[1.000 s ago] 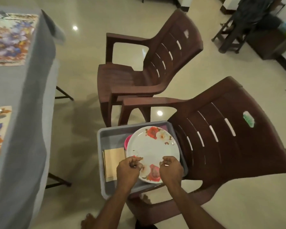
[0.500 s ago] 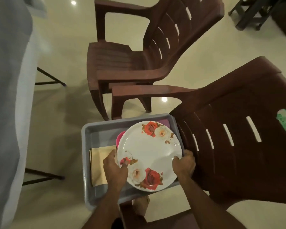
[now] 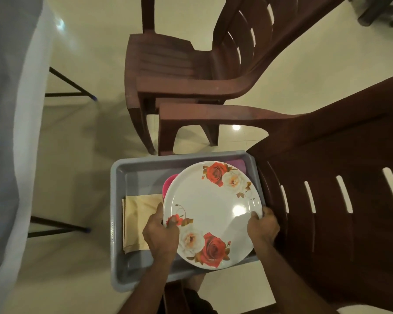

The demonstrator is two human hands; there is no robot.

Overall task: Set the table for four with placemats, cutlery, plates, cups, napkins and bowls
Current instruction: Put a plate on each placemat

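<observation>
— What have you got hold of there?

— The floral plate (image 3: 211, 211). My left hand (image 3: 160, 234) grips its left rim, thumb on top by the small rose, and my right hand (image 3: 262, 225) grips the right rim. It sits over the grey tub (image 3: 118, 200), which is on the seat of the brown chair (image 3: 327, 200). I can't tell whether it's one plate or the top of a stack.

— And what worries you?

— The finish looks glossy, so my thumbs could slide if I tilt it on the way up. If there are more plates beneath and I catch only some of them, the lower ones could drop back into the tub.

— Anything else in there?

— A pink cup (image 3: 169, 184) tucked just under the plate's far left edge, something purple (image 3: 236, 164) at the far corner, and folded tan napkins (image 3: 138, 220) touching my left hand. Dragging the plate sideways rather than lifting it could knock the cup over or rumple the napkins.

— Is the tub steady?

— I doubt it. Its near edge seems to overhang the seat front, so pressing down on it might tip the lot onto the floor.

— And getting to the counter?

— The cloth-covered counter (image 3: 9, 132) is off to my left. Swinging round, I'd mind the second chair (image 3: 179, 71) close by, since clipping it with the rim could jolt my grip.
</observation>
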